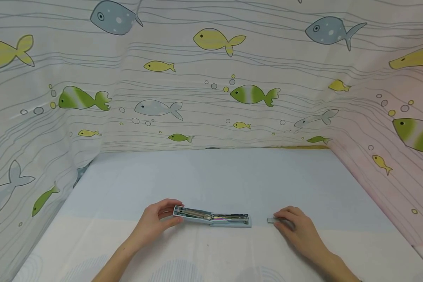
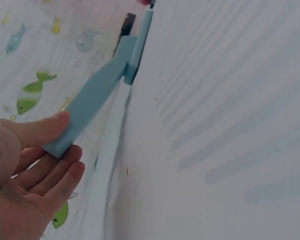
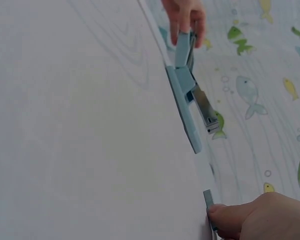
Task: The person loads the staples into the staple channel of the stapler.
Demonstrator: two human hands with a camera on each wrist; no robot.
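A light blue stapler lies opened out wide on the table, its metal inside facing up. My left hand grips the end of its raised top arm, thumb on one side and fingers on the other. In the right wrist view, the metal magazine stands tilted up off the blue base. To the right of the stapler and apart from it, my right hand pinches a small grey strip of staples between thumb and fingers, close over the table. The fingers cover part of the strip.
A pale cloth with faint blue patterns covers the table. Fish-print curtains hang behind it and along both sides. A tiny dark speck lies on the cloth in front of the stapler.
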